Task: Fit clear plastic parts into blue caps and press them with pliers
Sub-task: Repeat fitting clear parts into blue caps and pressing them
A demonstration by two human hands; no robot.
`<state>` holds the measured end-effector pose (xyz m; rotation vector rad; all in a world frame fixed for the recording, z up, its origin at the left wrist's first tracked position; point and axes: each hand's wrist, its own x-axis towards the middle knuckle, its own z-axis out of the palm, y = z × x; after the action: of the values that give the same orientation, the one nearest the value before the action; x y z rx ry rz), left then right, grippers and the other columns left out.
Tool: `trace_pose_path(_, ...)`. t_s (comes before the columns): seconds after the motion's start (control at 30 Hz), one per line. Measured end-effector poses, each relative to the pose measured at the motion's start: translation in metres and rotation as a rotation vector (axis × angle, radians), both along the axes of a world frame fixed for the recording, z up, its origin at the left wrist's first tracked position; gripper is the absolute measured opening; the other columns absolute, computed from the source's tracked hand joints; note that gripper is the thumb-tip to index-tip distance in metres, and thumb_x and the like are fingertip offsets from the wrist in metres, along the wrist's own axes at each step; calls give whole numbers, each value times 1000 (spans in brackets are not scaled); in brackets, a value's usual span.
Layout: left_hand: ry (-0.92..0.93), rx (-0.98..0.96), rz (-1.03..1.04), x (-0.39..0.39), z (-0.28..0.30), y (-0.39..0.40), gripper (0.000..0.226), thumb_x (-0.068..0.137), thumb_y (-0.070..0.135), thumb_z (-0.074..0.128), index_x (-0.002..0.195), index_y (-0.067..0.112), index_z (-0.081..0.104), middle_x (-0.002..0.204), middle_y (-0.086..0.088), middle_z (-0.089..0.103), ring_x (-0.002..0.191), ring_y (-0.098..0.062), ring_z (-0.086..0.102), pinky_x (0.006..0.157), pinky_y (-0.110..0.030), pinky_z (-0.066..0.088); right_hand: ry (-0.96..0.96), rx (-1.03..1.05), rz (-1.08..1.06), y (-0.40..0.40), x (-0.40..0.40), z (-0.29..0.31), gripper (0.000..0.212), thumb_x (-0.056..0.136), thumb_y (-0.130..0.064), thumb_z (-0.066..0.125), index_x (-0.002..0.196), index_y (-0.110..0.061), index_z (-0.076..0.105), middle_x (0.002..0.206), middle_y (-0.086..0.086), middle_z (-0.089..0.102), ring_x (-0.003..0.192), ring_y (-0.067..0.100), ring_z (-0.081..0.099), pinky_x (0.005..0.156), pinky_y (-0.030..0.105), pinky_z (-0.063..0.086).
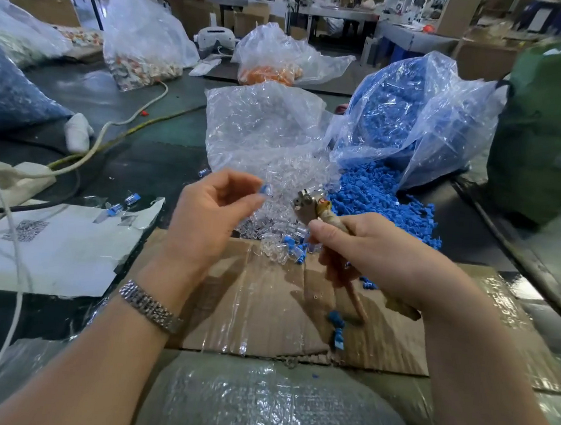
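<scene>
My left hand (212, 212) pinches a small blue cap with a clear part (266, 189) between thumb and fingertips, lifted above the table. My right hand (371, 255) grips the handles of the pliers (310, 206), whose metal jaws point up and left, a short gap from the cap. Behind both hands, clear plastic parts (275, 177) spill from an open clear bag. Blue caps (376, 197) spill from a second bag to the right.
A flattened cardboard sheet (264, 300) lies under my hands, with loose clear and blue pieces (289, 247) on it. A few blue pieces (122, 205) lie on white paper (52, 252) at the left. Cables (108, 134) cross the table. A green sack (551, 128) stands at the right.
</scene>
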<state>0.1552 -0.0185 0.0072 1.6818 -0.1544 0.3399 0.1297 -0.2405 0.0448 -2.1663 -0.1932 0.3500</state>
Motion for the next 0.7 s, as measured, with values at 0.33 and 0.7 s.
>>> trace_pose_path(0.33,98,844,308,0,2,19,23,83,9,66,94,27,74,99,1,59,98,-23,59,90,-41,49,-229,-549,-322,-17,16,-12,38,96,-46,61,82,-13,51,87,8,57,75,25,53,59,35,35)
trace_pose_path(0.7,41,911,-77,-5,-10,-7,14,89,19,73,102,25,72,99,9,61,87,-5,60,87,-29,50,-129,-735,-320,-6,22,-22,56,90,-58,64,120,-11,53,124,16,52,116,37,51,100,50,45)
